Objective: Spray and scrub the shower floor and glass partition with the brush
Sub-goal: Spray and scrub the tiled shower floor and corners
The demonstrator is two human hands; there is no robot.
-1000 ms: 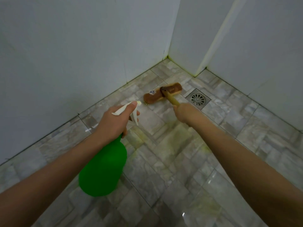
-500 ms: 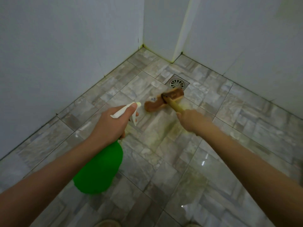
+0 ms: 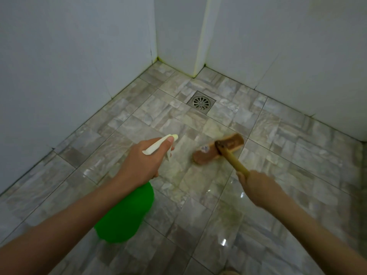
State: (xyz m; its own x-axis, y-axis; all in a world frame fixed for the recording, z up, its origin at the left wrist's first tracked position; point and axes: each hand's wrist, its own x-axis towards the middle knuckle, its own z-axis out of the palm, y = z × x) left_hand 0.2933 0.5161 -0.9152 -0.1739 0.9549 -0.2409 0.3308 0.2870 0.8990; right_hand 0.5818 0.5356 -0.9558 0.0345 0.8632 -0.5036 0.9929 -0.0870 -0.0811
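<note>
A shower floor of grey, stone-patterned tiles is spreading across the lower view. It is shining wet and throwing back small white glints toward 5 o'clock. A round metal floor drain in a square frame is sitting at 12 o'clock, near the far corner. A plain pale wall is filling 9 to 11 o'clock, and a tiled wall is running from 1 to 3 o'clock. Between them a jutting corner is standing at 12 o'clock, with a yellowish stain lining its foot.

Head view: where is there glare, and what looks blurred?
In the head view, the floor shows small white glare spots near the bottom; the green spray bottle has soft, blurred edges; the drain is fairly sharp; lighting is dim.
</note>
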